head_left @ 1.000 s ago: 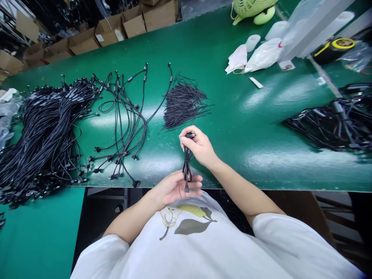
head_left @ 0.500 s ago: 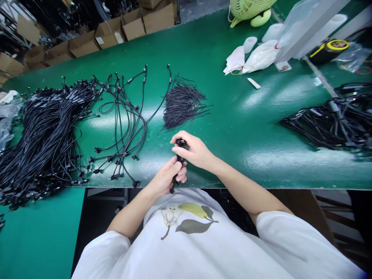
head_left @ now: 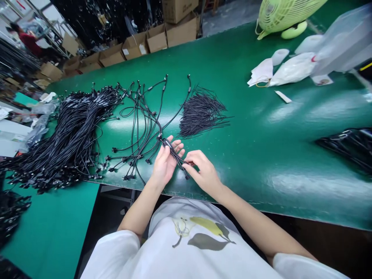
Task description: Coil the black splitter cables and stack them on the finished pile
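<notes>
Black, looped and bundled: a cable coil [head_left: 176, 156] slantwise across the upturned left hand [head_left: 163, 167], loosely clamped under the thumb, other fingers partly spread. At the coil's lower end, the right hand [head_left: 205, 175], thumb and fingertips close together against the strands; hard to tell whether clamped on them. Below both, a green worktop [head_left: 250, 143]. Right beside the left hand, in its way on that side, a tangle of loose cables [head_left: 127, 177], too muddled near the coil's upper end to tell apart. Farther left, a thick heap of cables [head_left: 78, 131]. Just beyond the fingers, a pile of thin black strips [head_left: 200, 112]. Well apart to the right, a dark bundle [head_left: 351, 145], a white bag [head_left: 293, 69] and a green fan [head_left: 286, 15].
</notes>
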Motion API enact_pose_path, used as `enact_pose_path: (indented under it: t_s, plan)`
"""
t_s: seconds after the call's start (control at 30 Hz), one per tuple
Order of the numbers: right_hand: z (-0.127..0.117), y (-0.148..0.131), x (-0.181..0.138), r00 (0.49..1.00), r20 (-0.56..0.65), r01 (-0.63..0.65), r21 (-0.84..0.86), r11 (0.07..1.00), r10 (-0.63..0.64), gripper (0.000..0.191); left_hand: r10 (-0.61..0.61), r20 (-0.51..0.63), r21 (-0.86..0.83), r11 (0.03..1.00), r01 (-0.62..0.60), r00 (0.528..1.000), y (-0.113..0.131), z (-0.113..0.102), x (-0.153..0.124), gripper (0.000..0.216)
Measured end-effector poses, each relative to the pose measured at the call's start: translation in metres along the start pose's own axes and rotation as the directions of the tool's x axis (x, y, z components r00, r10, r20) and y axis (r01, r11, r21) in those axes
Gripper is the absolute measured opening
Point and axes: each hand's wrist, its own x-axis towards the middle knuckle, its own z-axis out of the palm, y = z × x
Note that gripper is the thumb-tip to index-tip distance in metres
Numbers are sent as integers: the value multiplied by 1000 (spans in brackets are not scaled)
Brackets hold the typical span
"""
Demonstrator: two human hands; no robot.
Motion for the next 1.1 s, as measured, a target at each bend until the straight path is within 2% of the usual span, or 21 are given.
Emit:
enact_pose_path:
  t_s: [0.1, 0.2, 0.27, 0.33, 0.43, 0.53, 0.63, 0.73, 0.8, 0.83, 0.93, 0.97, 1.03, 1.1]
  plan:
    - [-4, 1, 1, 996, 42, -86, 106, 991, 82, 11, 45, 41, 127, 991, -50, 998, 13, -13, 4, 34]
    - [-6, 3, -2, 958, 207, -258, 310, 915, 200, 20, 34, 54, 305, 951, -49, 998, 24, -25, 5, 34]
    - [-4, 4, -8, 928, 312, -322, 390, 862, 206, 24, 15, 33, 366, 930, -26, 999, 29, -30, 4, 34]
    - [0, 3, -15, 908, 381, -328, 380, 865, 177, 31, -22, 14, 365, 931, 16, 1000, 32, -33, 2, 35]
    - [5, 0, -22, 894, 430, -272, 295, 916, 127, 36, -86, -25, 292, 952, 90, 996, 35, -34, 1, 35]
    - [8, -2, -24, 900, 430, -218, 290, 932, 77, 34, -145, -72, 187, 970, 157, 987, 38, -33, 1, 30]
    - [13, 0, -24, 906, 423, -183, 311, 933, 36, 33, -158, -97, 120, 978, 170, 983, 38, -31, 2, 22]
    - [16, 4, -21, 968, 241, -140, 269, 953, 74, 29, -173, -79, 63, 982, 179, 982, 38, -29, 1, 18]
    - [16, 4, -18, 985, 134, -146, 275, 950, 112, 29, -163, -58, 35, 986, 165, 985, 39, -28, 0, 20]
    - [15, 4, -17, 983, 142, -159, 311, 937, 119, 28, -148, -59, 27, 988, 150, 987, 40, -28, 0, 21]
    - [11, -1, -13, 950, 291, -243, 471, 848, 110, 28, -126, -123, -9, 992, 125, 984, 43, -27, 1, 17]
    - [10, -3, -12, 944, 308, -266, 511, 818, 114, 31, -139, -143, -32, 990, 136, 980, 44, -27, 2, 17]
    - [9, -7, -9, 953, 268, -274, 547, 791, 144, 38, -173, -160, -80, 984, 162, 972, 45, -26, 3, 21]
    - [8, -10, -7, 968, 178, -244, 540, 805, 174, 43, -183, -146, -108, 980, 168, 972, 47, -25, 1, 26]
